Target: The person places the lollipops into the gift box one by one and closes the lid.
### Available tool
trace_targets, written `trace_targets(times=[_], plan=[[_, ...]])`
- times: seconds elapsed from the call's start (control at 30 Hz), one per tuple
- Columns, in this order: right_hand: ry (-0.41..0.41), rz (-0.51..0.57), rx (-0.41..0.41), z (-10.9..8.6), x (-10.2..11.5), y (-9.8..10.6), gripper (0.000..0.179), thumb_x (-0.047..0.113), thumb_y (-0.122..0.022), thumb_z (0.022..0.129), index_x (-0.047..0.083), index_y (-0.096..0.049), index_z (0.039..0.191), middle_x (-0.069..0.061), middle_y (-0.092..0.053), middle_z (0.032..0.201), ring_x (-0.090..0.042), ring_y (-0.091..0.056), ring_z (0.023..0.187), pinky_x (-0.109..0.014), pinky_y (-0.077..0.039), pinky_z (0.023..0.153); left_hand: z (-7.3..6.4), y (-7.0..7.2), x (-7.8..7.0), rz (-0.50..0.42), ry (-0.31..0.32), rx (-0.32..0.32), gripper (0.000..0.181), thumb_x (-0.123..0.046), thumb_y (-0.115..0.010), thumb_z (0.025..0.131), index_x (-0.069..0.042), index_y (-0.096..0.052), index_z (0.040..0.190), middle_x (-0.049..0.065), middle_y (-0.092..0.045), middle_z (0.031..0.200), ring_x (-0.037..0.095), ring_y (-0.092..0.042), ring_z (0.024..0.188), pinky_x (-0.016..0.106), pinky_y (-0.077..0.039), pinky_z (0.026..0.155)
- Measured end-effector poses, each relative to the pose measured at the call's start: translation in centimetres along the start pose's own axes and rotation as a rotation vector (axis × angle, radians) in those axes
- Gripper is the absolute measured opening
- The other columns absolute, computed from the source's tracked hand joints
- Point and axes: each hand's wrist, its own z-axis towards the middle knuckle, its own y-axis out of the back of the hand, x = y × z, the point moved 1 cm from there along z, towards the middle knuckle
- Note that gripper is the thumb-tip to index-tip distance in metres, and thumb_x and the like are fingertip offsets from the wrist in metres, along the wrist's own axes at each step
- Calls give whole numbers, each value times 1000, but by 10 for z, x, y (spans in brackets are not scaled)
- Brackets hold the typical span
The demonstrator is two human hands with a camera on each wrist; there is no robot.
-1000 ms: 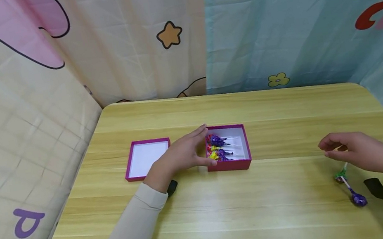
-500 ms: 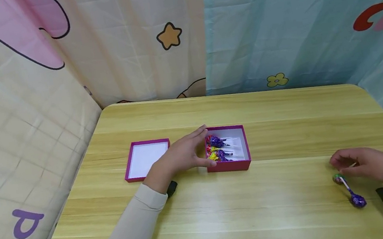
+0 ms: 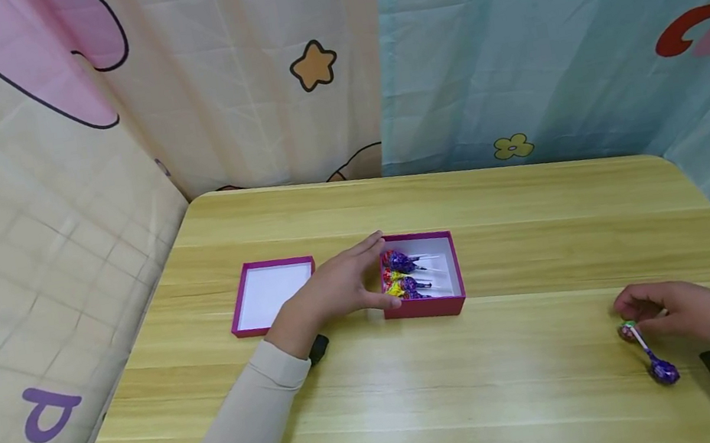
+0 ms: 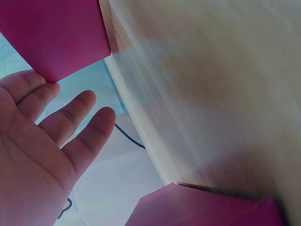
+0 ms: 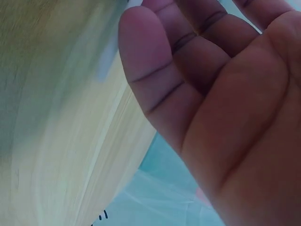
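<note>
A magenta box [image 3: 426,307] with a white inside holds several lollipops [image 3: 409,286] in bright wrappers along its left side. My left hand [image 3: 337,282] spans the box's left end, thumb near the front corner and fingers near the back one; in the left wrist view the fingers [image 4: 94,136] are spread and nearly straight. At the right, my right hand [image 3: 693,311] pinches a green-wrapped lollipop [image 3: 627,331] by its white stick, mostly hidden by the fingers. A purple-wrapped lollipop [image 3: 664,371] lies just below, its stick pointing at the green one.
The box's lid [image 3: 274,296] lies inside-up to the left of the box, partly behind my left arm. All of it stands on a wooden table [image 3: 492,385]. Printed curtains [image 3: 507,35] hang behind and to the sides.
My right hand has come down and slightly right onto the green-wrapped lollipop, and its fingers have closed about the stick. The left hand and the box have stayed put.
</note>
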Motion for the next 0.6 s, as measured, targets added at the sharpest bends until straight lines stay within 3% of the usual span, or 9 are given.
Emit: trace_targets(times=[0.4, 0.6], plan=[[-49, 33, 47, -2, -3, 2, 21, 10, -57, 101, -4, -61, 117, 3, -65, 104, 3, -56, 89, -23, -50, 68, 1, -1, 1, -12, -1, -2, 110, -75, -68, 74, -18, -25, 158, -7, -13, 165, 19, -19, 150, 36, -23, 118], [-71, 72, 60, -4, -2, 4, 15, 7, -54, 102, -1, -63, 111, 3, -62, 96, -6, -52, 76, -26, -44, 60, 1, 0, 1, -9, -4, -3, 110, -74, -68, 74, -18, -26, 158, -7, -14, 165, 19, -18, 150, 36, -23, 118]])
